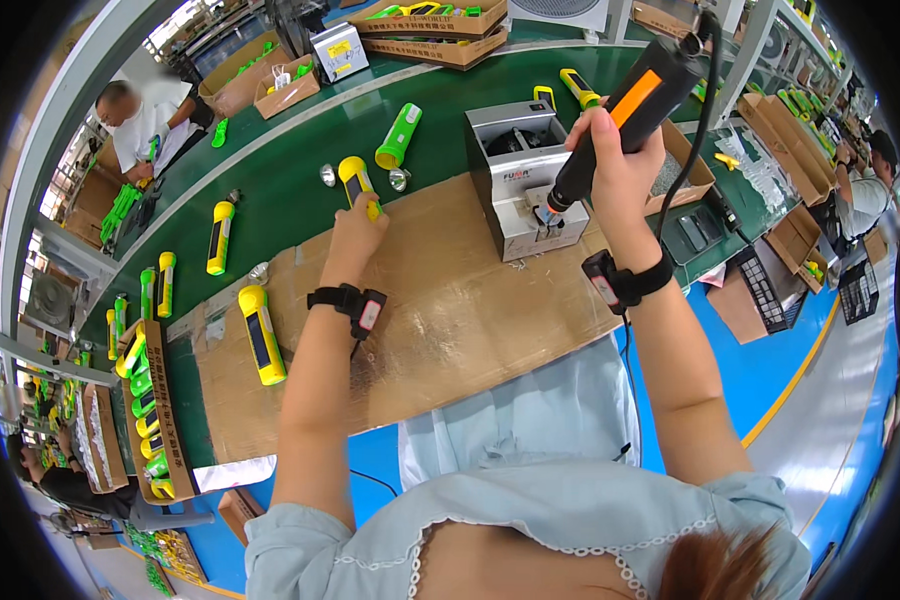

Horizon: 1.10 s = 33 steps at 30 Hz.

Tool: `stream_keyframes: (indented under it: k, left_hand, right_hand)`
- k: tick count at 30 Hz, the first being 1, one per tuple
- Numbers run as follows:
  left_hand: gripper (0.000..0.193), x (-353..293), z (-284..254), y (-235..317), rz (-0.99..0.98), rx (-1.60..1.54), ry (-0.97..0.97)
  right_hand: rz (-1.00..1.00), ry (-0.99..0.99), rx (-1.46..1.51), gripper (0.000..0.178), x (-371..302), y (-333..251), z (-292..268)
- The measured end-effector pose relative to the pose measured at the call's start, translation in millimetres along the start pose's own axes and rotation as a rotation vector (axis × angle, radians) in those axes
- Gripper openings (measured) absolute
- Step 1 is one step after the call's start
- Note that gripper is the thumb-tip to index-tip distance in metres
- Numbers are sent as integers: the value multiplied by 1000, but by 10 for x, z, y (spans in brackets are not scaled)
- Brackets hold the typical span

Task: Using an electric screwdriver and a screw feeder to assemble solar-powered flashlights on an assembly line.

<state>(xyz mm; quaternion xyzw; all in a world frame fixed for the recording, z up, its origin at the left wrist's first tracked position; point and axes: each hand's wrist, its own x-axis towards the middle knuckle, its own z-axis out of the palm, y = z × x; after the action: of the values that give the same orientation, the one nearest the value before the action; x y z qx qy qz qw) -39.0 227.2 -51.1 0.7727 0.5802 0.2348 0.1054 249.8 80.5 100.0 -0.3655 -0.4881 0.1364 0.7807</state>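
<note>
Pale-blue blouse [570, 515] sat nearest, bare forearms [315, 420] reaching out ahead, black wristbands [335, 298] on both. Brown cardboard sheet [400, 330] covered the near part of the green worktop [280, 180]. At its left stood a long carton [177, 440] packed with green and yellow lights. One spare flashlight [260, 335], yellow with dark panel, lay near the sheet's left edge, apart from both hands.

Left hand [360, 235]: grip closed round the near end of the yellow flashlight [355, 175], out by the sheet's far edge, head pointing away. Couldn't tell if it touched the surface.

Right hand [618, 165]: grip wrapped round a black electric screwdriver [638, 95] with orange stripe, tilted, bit end down at the front of the grey screw feeder [525, 180]. Bit contact: couldn't tell.

Farther out: silver reflector [328, 175] just left of the held light, green flashlight [402, 133] to its right, not touched. Beyond the worktop, far left: co-worker in a white top [155, 125], arms over green parts.
</note>
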Motion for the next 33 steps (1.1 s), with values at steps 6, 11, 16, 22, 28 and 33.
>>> stream_keyframes:
  k: [6, 11, 16, 22, 28, 33]
  left_hand:
    - [53, -252, -123, 305, 33, 23, -101]
    - [59, -271, -260, 479, 0, 208, -281]
    - [54, -267, -200, 260, 501, 131, -119]
    - [44, -251, -396, 142, 486, 50, -273]
    - [44, -231, -337, 199, 598, 170, -267]
    - [40, -704, -288, 630, 668, 119, -343]
  right_hand:
    - [-18, 5, -21, 28, -85, 88, -116]
    - [-49, 11, 24, 32, -42, 59, -123]
    - [-53, -10, 18, 35, -57, 135, -104]
    - [93, -90, -62, 27, -7, 217, -28]
    - [286, -196, 45, 25, -77, 85, -7]
    - [182, -276, 121, 54, -537, -70, -93]
